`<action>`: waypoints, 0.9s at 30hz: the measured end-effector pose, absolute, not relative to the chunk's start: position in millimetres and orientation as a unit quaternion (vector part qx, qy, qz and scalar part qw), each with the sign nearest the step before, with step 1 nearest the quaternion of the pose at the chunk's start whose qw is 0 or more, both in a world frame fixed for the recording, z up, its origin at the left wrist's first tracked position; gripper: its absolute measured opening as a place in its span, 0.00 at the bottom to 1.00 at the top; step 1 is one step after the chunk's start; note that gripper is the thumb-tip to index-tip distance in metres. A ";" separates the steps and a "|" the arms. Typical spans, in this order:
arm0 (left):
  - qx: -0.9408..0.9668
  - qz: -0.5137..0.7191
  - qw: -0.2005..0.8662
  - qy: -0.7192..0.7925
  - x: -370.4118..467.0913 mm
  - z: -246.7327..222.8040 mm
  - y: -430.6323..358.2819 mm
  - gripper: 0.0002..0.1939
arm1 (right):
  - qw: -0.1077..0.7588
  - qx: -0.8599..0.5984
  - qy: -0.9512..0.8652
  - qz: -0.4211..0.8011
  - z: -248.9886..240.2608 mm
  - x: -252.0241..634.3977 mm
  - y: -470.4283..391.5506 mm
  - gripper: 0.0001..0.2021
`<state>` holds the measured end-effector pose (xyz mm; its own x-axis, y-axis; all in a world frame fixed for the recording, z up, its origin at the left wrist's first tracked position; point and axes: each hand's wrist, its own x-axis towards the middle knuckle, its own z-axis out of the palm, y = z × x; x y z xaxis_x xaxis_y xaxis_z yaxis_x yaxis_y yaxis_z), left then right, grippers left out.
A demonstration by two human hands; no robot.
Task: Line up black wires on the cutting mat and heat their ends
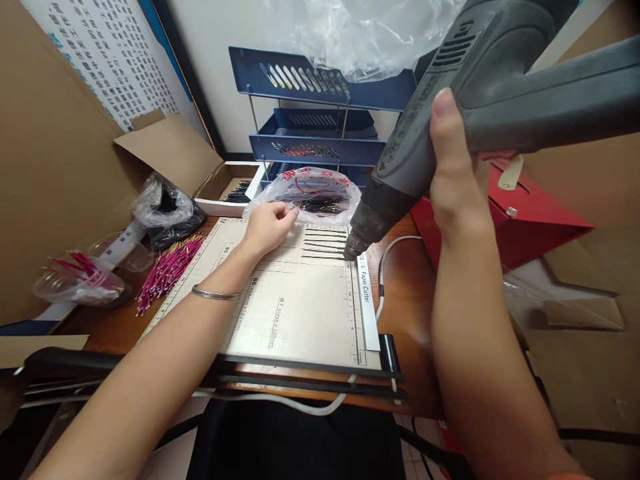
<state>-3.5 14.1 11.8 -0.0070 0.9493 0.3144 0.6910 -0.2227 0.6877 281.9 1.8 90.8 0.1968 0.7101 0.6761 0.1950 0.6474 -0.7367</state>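
My right hand (453, 167) grips a grey heat gun (410, 147). Its dark nozzle points down at the right ends of several thin black strips (324, 243), laid side by side on the paper cutter board (300, 307). My left hand (273, 225) is closed at the board's back edge, fingertips pinched at the near rim of a clear plastic bag (305, 183) with red print. What those fingers hold, if anything, is too small to make out. Dark thin pieces lie inside the bag.
Pink-and-gold sticks (169, 273) lie left of the board, near a plastic cup (95, 283) and a black bag (167, 207). Behind stand an open cardboard box (225, 183) and blue trays (320, 150). A white cable (383, 273) and a red box (530, 207) are at right.
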 end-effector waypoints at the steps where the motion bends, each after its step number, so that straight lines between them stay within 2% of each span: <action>1: 0.683 0.381 0.172 0.599 -3.2 11.9 14.1 0.22 | 0.682 -0.364 -0.607 0.181 89.2 281.9 4.4 0.32; 7: 0.690 0.376 0.178 0.592 -6.1 8.3 16.5 0.22 | 0.691 -0.365 -0.599 0.171 84.0 283.4 19.3 0.33; 13: 0.703 0.366 0.183 0.582 -8.4 7.4 15.7 0.23 | 0.625 -0.467 -0.597 0.187 99.7 280.4 4.8 0.33; 20: 0.708 0.358 0.194 0.577 -9.1 5.9 16.6 0.22 | 0.689 -0.414 -0.567 0.182 100.0 264.4 -15.2 0.32; 27: 0.718 0.341 0.187 0.578 -8.3 6.0 16.6 0.23 | 0.671 -0.453 -0.555 0.192 97.0 272.2 -14.6 0.38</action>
